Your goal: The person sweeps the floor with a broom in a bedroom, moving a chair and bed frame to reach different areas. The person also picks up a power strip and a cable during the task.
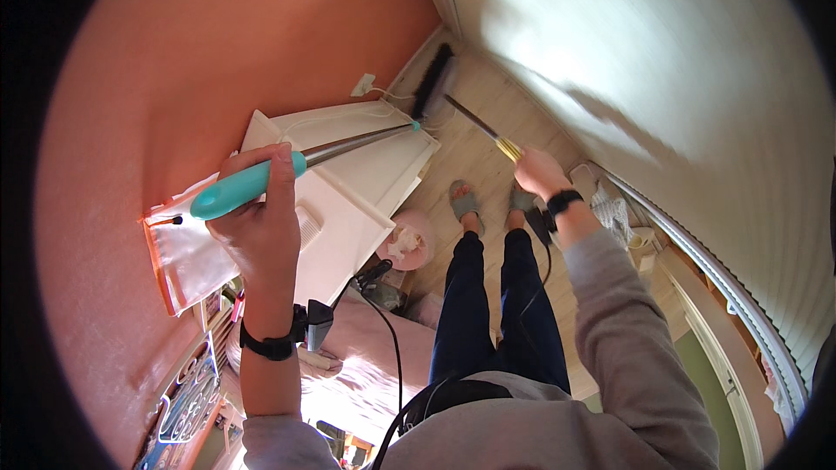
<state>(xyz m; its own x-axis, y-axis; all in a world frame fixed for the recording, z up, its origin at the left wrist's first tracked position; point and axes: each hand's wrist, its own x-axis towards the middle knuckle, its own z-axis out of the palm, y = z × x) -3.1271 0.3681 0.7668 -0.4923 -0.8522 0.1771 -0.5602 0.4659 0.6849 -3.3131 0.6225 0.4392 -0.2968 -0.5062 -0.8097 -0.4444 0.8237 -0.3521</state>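
My left hand (261,215) is closed around the turquoise grip of a broom (245,189) with a metal pole. The pole slants across a white cabinet down to a dark bristle head (432,78) on the floor by the wall corner. My right hand (539,173) grips the yellow handle of a thin dark rod (480,121), which points toward the broom head. What sits at the rod's far end is blurred, so I cannot tell what tool it is. Both wrists wear black straps.
A white cabinet (346,192) stands left against the orange wall, with a plug and cord (364,85) behind it. A pink waste bin (418,261) holding crumpled tissue is beside it. A pleated white panel (653,78) rises on the right. Black cables hang near my legs.
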